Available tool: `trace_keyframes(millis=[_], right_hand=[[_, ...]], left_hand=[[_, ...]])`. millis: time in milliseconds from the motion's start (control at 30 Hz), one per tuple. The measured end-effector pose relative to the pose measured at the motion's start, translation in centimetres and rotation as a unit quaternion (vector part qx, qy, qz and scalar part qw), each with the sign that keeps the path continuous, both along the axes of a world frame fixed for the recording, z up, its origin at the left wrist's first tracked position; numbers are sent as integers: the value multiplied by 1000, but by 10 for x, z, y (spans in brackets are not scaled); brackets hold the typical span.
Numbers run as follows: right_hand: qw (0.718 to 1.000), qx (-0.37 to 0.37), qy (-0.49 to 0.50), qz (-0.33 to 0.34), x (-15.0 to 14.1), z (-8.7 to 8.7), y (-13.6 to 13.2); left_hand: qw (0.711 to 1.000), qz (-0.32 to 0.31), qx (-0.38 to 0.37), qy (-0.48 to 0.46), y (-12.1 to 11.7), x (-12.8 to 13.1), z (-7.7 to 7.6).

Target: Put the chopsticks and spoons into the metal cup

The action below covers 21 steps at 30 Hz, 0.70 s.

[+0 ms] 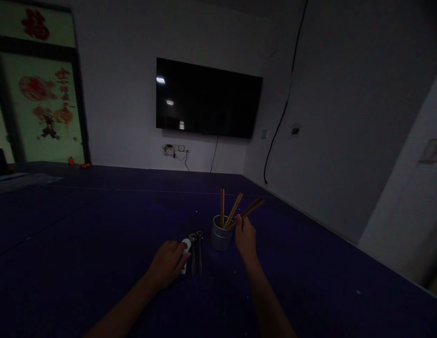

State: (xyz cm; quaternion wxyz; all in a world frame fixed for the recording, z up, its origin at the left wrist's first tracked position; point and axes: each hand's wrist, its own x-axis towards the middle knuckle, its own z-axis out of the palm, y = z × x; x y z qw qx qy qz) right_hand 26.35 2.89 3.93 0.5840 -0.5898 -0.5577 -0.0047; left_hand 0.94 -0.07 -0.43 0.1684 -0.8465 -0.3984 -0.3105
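Note:
My left hand [168,263] rests on a white utensil [186,243] with a rounded top, its fingers and thumb closed about the middle; its exact kind is hard to make out in the dim light. Just right of it, two dark metal spoon-like utensils [193,253] lie side by side, handles toward me. A grey metal cup [221,238] stands upright beyond them, holding several wooden chopsticks [234,210] that lean in different directions. At the cup's right rim, my right hand [245,234] pinches the rightmost chopsticks [253,205], whose lower ends reach into the cup.
The dark purple surface [116,225] spreads around the utensils, with small white specks on it. Clear plastic [24,182] lies far left, and small orange objects [84,165] sit near the door. A black cable [277,136] hangs down the right wall.

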Motion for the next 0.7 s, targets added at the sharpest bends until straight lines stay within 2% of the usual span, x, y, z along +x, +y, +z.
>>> trace_keyframes(millis=[167, 300, 467, 700], right_hand=[[999, -37, -23, 9, 0, -12, 5], [999, -28, -17, 15, 2, -18, 8], [999, -16, 49, -3, 3, -26, 12], [985, 9, 172, 27, 3, -34, 19]], left_hand=[[1000, 8, -9, 9, 3, 1, -1], [1000, 9, -5, 6, 3, 0, -2], [1000, 14, 2, 0, 1, 0, 0], [1000, 16, -10, 3, 1, 0, 0]])
